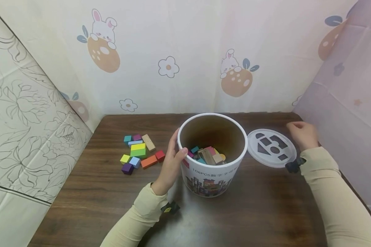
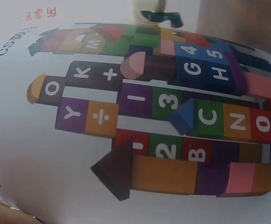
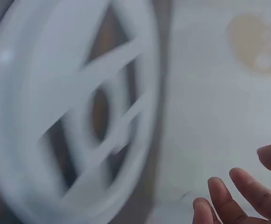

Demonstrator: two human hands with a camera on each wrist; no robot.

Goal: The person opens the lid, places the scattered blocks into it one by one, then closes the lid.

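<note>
A white bucket (image 1: 212,171) printed with pictures of letter and number blocks stands upright on the table. My left hand (image 1: 169,164) holds its left side, the thumb over the rim and the fingers along the outer wall, partly hidden. Several wooden blocks (image 1: 208,156) lie at the bottom of the bucket. Beyond the right edge of the lid, my right hand (image 1: 303,134) hovers with loosely bent fingers and nothing in it. A translucent round lid (image 1: 267,158) with shaped cutouts lies flat just right of the bucket. The bucket's printed wall (image 2: 42,163) fills the left wrist view.
Loose coloured blocks (image 1: 138,150) lie grouped on the brown table (image 1: 96,206) to the left of the bucket. A patterned curtain (image 1: 191,89) hangs behind the table's back edge, and more printed cloth (image 1: 352,103) hangs along the right side.
</note>
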